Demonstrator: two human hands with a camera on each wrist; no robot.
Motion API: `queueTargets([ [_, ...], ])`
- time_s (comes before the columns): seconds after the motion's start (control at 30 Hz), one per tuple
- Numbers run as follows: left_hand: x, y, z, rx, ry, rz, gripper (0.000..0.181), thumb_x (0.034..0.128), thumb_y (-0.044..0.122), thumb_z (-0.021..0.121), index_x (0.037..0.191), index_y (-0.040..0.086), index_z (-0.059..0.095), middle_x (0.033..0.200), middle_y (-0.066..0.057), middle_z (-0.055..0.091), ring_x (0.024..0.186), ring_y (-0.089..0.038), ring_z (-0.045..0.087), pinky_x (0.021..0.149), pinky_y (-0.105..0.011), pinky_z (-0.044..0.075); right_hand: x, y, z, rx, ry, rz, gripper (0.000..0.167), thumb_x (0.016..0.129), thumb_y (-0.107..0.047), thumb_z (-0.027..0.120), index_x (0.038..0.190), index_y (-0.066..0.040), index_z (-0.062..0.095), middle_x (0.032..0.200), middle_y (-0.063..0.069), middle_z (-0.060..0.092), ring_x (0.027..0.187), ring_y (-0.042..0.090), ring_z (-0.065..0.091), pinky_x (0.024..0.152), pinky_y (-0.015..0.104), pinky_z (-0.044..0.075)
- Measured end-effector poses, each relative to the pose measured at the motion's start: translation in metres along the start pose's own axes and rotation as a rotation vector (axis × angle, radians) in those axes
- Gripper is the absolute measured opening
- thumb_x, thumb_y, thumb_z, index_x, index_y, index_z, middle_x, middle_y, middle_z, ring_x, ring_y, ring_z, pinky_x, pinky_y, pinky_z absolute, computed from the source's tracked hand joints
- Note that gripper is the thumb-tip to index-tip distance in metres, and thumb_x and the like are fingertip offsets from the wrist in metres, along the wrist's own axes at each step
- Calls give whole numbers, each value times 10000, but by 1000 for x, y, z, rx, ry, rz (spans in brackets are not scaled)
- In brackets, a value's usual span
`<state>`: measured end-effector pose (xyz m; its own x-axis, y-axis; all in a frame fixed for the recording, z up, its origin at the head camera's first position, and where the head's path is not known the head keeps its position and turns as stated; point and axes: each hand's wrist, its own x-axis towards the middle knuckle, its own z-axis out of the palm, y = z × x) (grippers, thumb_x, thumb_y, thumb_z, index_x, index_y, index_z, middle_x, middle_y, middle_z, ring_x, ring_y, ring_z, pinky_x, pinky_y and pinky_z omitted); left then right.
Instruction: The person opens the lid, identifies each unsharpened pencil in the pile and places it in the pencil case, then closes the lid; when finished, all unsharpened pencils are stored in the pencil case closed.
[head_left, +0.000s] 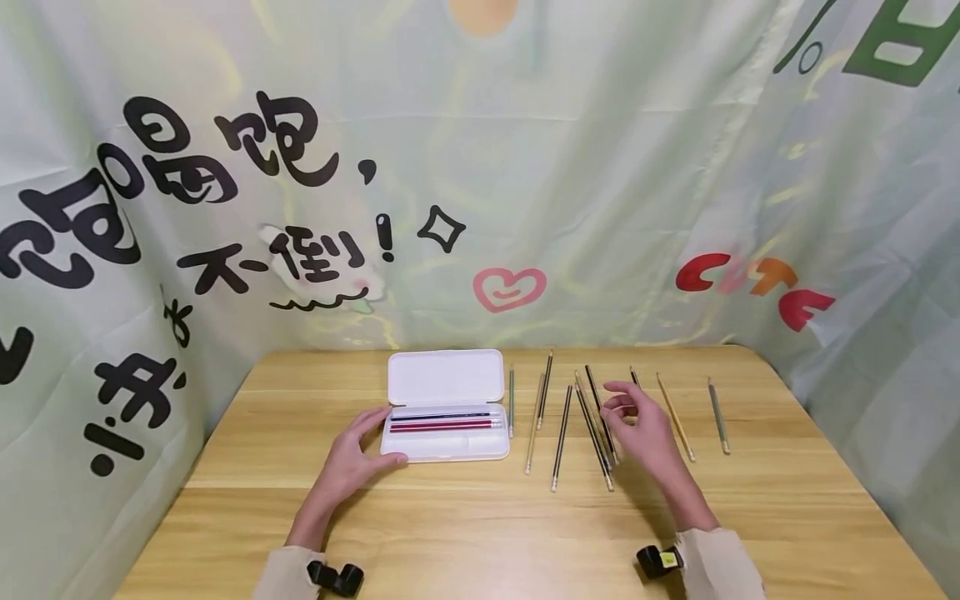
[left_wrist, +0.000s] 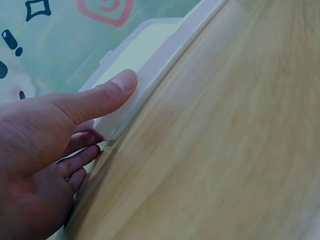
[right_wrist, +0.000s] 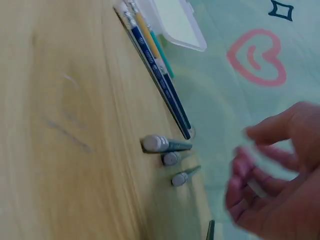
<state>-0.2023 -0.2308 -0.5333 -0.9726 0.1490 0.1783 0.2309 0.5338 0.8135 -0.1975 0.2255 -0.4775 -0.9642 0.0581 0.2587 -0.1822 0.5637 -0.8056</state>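
A white pencil case lies with its lid raised, holding several red and dark pencils. At its left end, my left hand rests with the thumb on the front corner and fingers along the side; the left wrist view shows the thumb on the case's edge. My right hand hovers over loose pencils, fingers bent and apart, with nothing visible between them. In the right wrist view, that hand is blurred, beside several pencil ends.
Several more pencils lie spread right of the case, among them a green one, a yellow one and a grey one farthest right. A printed curtain hangs behind the wooden table.
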Motion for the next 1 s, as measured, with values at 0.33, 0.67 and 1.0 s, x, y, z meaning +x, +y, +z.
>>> queueTargets([
  [0.33,-1,2,-1,13,-3,6,895,744,338,940,1490,56,534,1517,-167,495,1423,-416,410,1154,-639,301,0,20,-1,-112,-159,101,380,930,-32,727,1281,55,610,1006,127,679,879,222,636,744,270,523],
  [0.67,0,2,-1,3,-10,5,896,755,345,933,1498,57,524,1521,-161,489,1432,-413,396,1160,-645,283,-1,19,-1,-190,-137,129,345,885,51,648,1228,88,650,962,115,656,825,212,609,585,243,482],
  [1.0,0,-1,-1,8,-11,9,896,755,355,931,1497,58,525,1520,-165,490,1429,-415,400,1154,-645,294,-3,18,-4,-306,-82,140,303,837,26,678,1133,64,732,893,83,705,797,231,640,649,323,473],
])
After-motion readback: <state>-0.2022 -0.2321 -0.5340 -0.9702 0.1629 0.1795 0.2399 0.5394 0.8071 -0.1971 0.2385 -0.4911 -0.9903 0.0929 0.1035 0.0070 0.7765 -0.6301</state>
